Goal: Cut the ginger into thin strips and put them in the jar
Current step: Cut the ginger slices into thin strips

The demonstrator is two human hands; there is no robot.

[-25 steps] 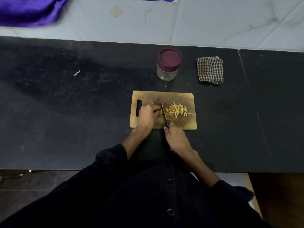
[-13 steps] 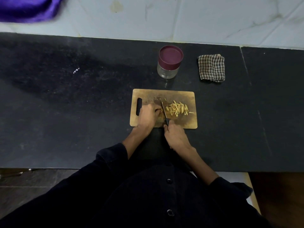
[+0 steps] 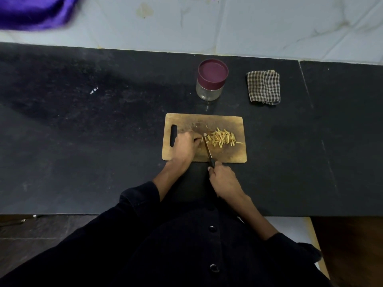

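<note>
On the black stone surface (image 3: 83, 131) lies a rectangular wooden cutting board (image 3: 223, 121) with a handle slot at its left end. The left hand (image 3: 186, 145) rests on the board, its fingers curled and pinching a small uncut piece of ginger (image 3: 204, 137). Just right of it, the black-handled knife (image 3: 207, 151) stands blade-down, gripped by the right hand (image 3: 224, 180). A pile of pale ginger strips (image 3: 222, 138) sits right of the blade. Behind the board stands a clear glass jar (image 3: 209, 93) with its maroon lid on, then a folded checked cloth (image 3: 263, 87).

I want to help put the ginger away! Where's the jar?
The clear glass jar with the maroon lid stands on the black counter behind the wooden cutting board, left of the folded checked cloth.
</note>
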